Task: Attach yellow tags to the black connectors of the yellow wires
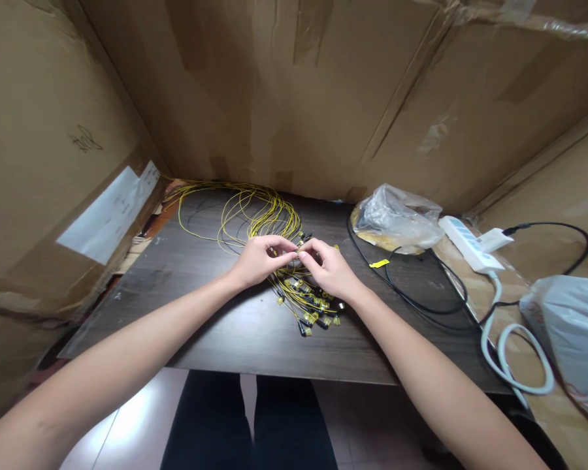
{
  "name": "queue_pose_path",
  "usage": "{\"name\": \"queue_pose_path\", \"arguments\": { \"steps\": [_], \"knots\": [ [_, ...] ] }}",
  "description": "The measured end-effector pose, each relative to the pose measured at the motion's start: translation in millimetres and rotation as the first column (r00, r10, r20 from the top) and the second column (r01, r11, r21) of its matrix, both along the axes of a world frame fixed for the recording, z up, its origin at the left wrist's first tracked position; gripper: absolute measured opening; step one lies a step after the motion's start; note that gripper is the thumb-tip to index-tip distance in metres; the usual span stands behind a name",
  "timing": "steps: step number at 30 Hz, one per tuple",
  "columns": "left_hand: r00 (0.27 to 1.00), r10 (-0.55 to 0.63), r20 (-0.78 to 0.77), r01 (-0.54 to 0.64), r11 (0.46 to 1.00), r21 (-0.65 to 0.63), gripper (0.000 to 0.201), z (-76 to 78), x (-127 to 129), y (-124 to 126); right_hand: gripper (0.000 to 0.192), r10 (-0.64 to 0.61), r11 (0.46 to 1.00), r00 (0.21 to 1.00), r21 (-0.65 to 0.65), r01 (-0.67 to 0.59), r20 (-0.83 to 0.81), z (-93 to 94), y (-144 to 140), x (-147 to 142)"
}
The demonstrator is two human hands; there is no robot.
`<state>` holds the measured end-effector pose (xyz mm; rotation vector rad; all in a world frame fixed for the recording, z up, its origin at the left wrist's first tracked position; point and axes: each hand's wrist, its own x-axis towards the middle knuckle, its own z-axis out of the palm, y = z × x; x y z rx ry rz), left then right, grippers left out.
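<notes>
Thin yellow cables [255, 215], looped, black-tipped ends. Left hand [257, 260] and right hand [329, 267] pinch one connector [296, 251]; detail unresolvable.

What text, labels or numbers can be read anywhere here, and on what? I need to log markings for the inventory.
None can be read.
White paper label taped on the left cardboard wall: faint print, too small and blurred.
Dark scrawl on that same wall: handwriting, illegible.
Small yellow tag on the black cable: no legible print.
White power strip: bluish markings, too blurred.
</notes>
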<state>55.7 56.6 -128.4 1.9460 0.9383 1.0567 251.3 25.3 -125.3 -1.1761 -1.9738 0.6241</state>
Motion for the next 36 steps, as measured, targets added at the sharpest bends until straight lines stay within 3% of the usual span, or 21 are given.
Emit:
{"name": "queue_pose_path", "arguments": {
  "steps": [8,16,24,31,36],
  "knots": [
    [0.999,-0.004,-0.046,0.012,0.982,0.191,0.011,3.9,2.1,-6.2,0.036,0.030,1.000,0.999,0.006,-0.030,0.021,-1.6,-0.3,-4.0],
    [1.000,0.011,0.022,-0.011,0.999,0.034,0.016,2.9,3.5,-4.7,0.014,0.015,1.000,0.997,-0.017,-0.016,-0.072,2.4,-3.0,-4.7],
    [1.000,-0.015,-0.023,0.018,0.987,0.160,0.011,2.8,3.1,-6.0,0.033,0.033,0.998,0.998,-0.054,-0.036,-0.047,0.8,-2.5,-6.0],
    [1.000,0.012,-0.019,-0.010,0.996,0.093,0.013,3.3,3.7,-7.0,0.021,0.003,1.000,0.998,-0.011,-0.004,-0.061,2.1,-2.1,-5.1],
    [0.999,-0.010,-0.034,0.015,0.989,0.144,0.013,3.8,2.7,-7.2,0.034,0.011,0.999,0.997,-0.037,-0.014,-0.075,0.7,-1.4,-5.7]
  ]
}}
